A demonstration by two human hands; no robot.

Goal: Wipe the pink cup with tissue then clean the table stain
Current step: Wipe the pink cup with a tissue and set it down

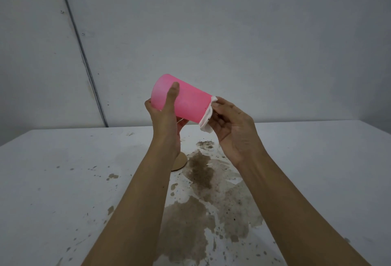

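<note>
Above stained table, unlabelled pink cup, tissue between hands.

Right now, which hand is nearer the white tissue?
Right. The right hand pinches the white tissue at the pink plastic cup's rim; the left hand holds the cup's other end.

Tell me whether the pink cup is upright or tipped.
Tipped. The cup lies nearly sideways in the air, held by the left hand, while the right hand presses tissue at its right end.
</note>
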